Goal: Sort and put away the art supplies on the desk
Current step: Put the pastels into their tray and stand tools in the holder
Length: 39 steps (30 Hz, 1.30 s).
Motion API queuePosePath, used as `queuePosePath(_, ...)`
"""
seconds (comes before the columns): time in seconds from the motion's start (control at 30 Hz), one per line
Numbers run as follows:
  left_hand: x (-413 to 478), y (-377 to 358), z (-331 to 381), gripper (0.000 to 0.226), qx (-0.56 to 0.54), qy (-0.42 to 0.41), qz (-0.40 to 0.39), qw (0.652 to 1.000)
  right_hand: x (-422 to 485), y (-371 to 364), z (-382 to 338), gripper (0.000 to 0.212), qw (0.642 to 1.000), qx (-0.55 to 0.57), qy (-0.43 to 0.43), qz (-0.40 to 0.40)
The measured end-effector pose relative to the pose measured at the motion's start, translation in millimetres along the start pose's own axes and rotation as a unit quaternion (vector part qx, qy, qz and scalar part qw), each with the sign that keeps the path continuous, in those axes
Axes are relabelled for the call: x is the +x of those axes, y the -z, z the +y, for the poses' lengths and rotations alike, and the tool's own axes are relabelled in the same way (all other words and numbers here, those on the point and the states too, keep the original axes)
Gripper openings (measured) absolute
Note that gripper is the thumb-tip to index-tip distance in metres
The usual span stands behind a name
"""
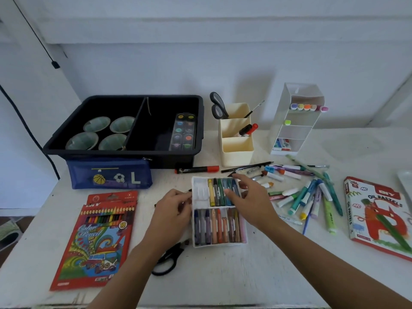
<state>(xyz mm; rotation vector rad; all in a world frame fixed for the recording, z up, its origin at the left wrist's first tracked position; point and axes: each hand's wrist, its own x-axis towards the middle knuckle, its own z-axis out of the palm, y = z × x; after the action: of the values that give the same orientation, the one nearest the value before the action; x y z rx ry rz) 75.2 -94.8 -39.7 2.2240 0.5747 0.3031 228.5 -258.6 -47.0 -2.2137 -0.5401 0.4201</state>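
Left hand (174, 210) is curled round a dark stick (189, 190) beside the centre-frame pastel tray (201, 192), whose upper row is touched by the relaxed, straight-fingered right hand (249, 197); tray judged nearly filled, markers (307, 197) at centre right left unsorted.

Left arm (133, 259): bare, up from the bottom edge, slanting right.
Left grip (172, 208): knuckles up, fingers (181, 197) curled toward the thumb; whether they pinch anything is unclear.
Right arm (323, 248): bare, in from the lower right corner, slanting left.
Right grip (247, 197): palm down, fingers (242, 179) spread and relaxed, thumb (229, 192) pointing left.
Gap: the 2 grips near each other, not touching.
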Motion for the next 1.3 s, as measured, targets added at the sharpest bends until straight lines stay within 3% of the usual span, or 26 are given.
queuePosePath(0.2,-8.7,-21.5,3.8,0.040,0.057,-0.020,-0.064,0.996,-4.2,20.9,27.0,0.047,0.998,-0.031,0.050,0.019)
queuePosePath(0.4,-27.9,-17.0,-17.6,0.045,0.197,-0.045,-0.027,0.979,-5.6,25.7,42.3,0.049,0.991,-0.094,0.090,0.013)
queuePosePath(0.6,-31.4,-12.7,-26.8,0.034,0.217,-0.045,0.022,0.975,-5.9,26.3,41.4,0.046,0.987,-0.101,0.128,0.006)
queuePosePath(0.73,-28.4,-14.4,-31.3,0.031,0.233,-0.028,0.051,0.971,-6.0,27.5,36.9,0.040,0.991,-0.058,0.120,0.007)
queuePosePath(0.9,-15.0,-15.8,-22.9,0.057,0.301,-0.075,0.001,0.951,-4.9,26.0,34.4,0.040,0.996,0.030,0.085,-0.016)
queuePosePath(1.07,1.1,-18.8,-16.8,0.033,0.295,-0.108,-0.005,0.949,-14.3,23.1,38.2,0.043,0.990,0.096,0.083,-0.064)
queuePosePath(1.17,5.6,-21.3,-20.1,0.030,0.284,-0.110,0.016,0.952,-18.7,22.8,41.2,0.045,0.983,0.154,0.069,-0.077)
queuePosePath(1.3,7.5,-25.5,-20.3,0.028,0.273,-0.096,0.059,0.955,-24.8,21.3,44.2,0.042,0.988,0.125,0.075,-0.052)
